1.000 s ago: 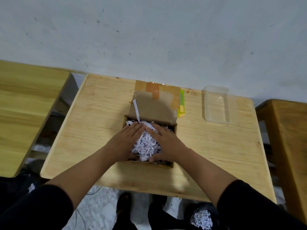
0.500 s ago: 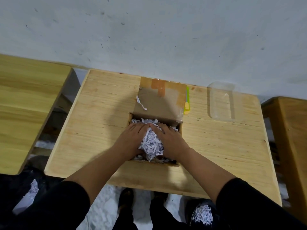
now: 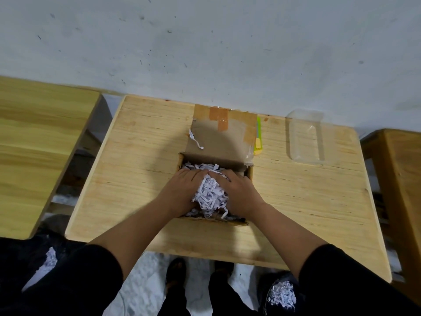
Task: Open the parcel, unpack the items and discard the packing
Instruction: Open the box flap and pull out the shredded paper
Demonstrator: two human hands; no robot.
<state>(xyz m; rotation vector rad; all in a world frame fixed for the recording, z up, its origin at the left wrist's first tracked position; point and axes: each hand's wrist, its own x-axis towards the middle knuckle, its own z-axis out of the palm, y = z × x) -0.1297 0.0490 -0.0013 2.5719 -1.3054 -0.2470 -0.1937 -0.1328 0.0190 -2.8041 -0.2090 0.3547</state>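
Parcel [image 3: 215,156] open — both hands [image 3: 180,192] cupped around shredded paper [image 3: 210,195]; lifted loosely, strips could scatter over the bench [image 3: 136,156].

No text, label or number can be read on anything here

Single head view, close above; looks steeply forward-down over the table [image 3: 136,179] toward the wall [image 3: 205,42].

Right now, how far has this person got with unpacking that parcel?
Opening looks done: the cardboard box has its taped lid folded back. In hand: the left hand and right hand press together a clump of shredded paper inside the box. Left: discard it. No packed items show in the box yet.
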